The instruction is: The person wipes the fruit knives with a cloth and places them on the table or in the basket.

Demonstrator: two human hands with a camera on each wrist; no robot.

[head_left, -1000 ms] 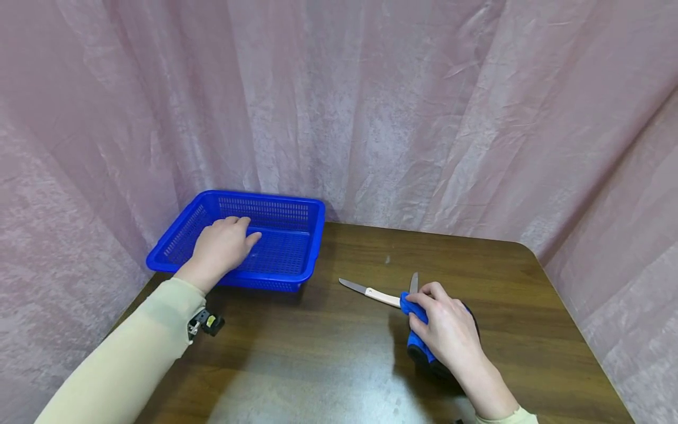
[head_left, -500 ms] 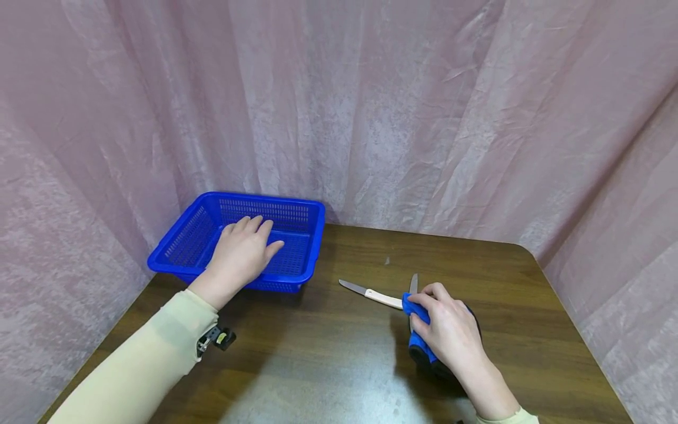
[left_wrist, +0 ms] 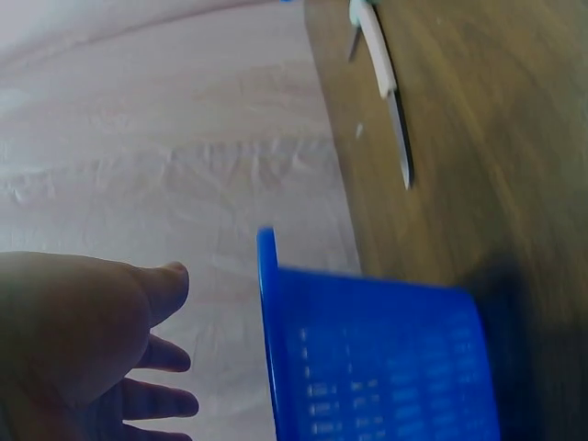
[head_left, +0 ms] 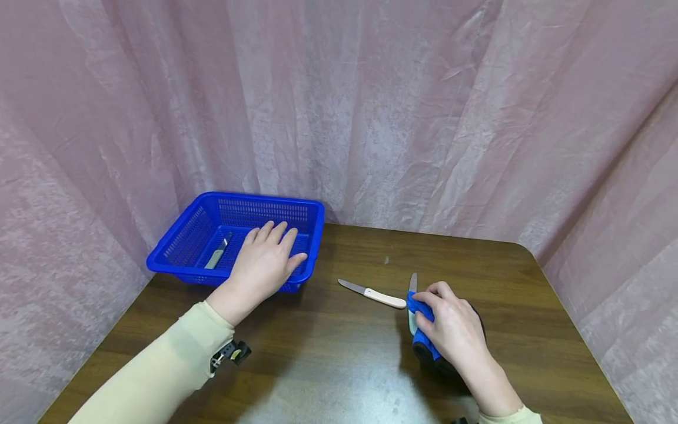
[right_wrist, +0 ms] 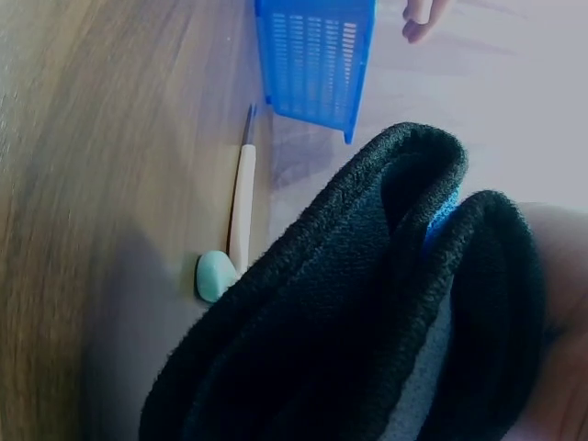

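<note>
My left hand (head_left: 262,262) hovers over the blue plastic basket (head_left: 265,198), fingers straight and spread, with nothing in its grasp. Inside the basket, to the left of that hand, lies a small knife (head_left: 214,259) with a pale green handle. My right hand (head_left: 457,324) grips a folded blue-and-black cloth item (head_left: 420,307); the right wrist view shows its thick black folds (right_wrist: 303,312), but its exact kind is unclear. Beside the cloth on the table are a white-handled knife (head_left: 384,298), blade pointing left, and a pale-green-handled knife (head_left: 412,324), blade pointing away and partly covered by the cloth.
The brown wooden table (head_left: 339,353) has a rounded far right corner. Pink curtains (head_left: 339,118) hang behind it and at both sides. The basket stands at the table's far left, against the back curtain.
My left hand has moved right across the basket and its fingers have spread, bringing the knife inside into view. The right hand and cloth have shifted slightly right, exposing more of the green handle.
</note>
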